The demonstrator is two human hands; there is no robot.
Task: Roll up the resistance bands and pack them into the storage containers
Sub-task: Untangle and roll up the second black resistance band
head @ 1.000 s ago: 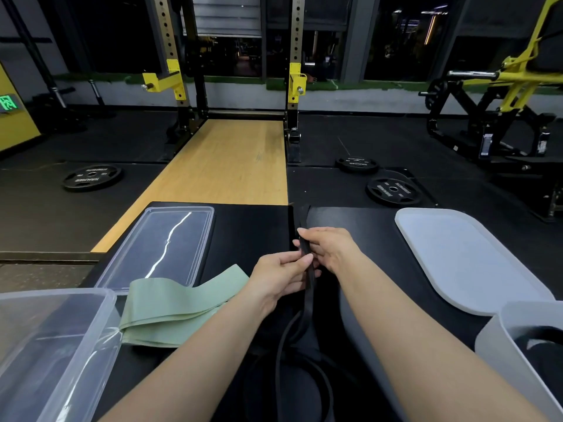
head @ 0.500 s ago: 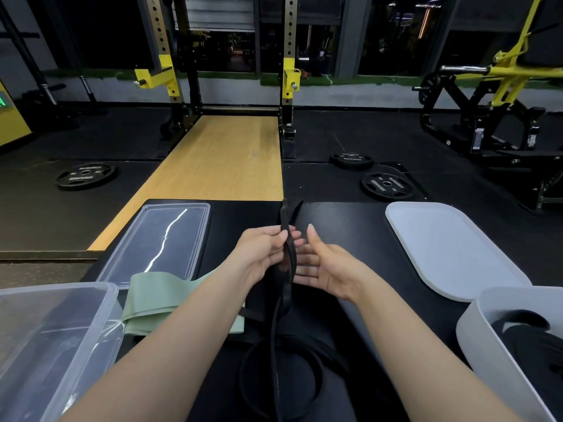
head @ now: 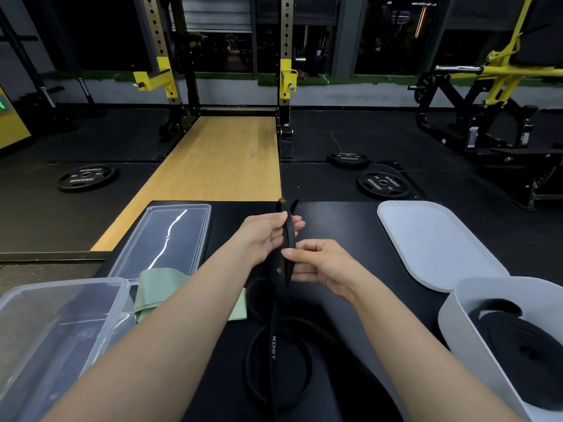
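Black resistance band (head: 286, 239) upright, pinched by left hand (head: 268, 239) above and right hand (head: 320, 264) below.

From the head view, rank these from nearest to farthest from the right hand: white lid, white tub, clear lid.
From the right hand:
1. White lid, just to its right.
2. White tub, lower right, by the forearm.
3. Clear lid, across on the left.

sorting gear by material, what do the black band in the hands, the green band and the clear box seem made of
Long black resistance band: likely matte rubber or latex; it bends in smooth loops and carries white printed letters. Flat pale green band: soft and matte, folding like fabric or thin latex; hard to tell which. Clear rectangular storage box: glossy transparent plastic, with see-through walls and highlights.
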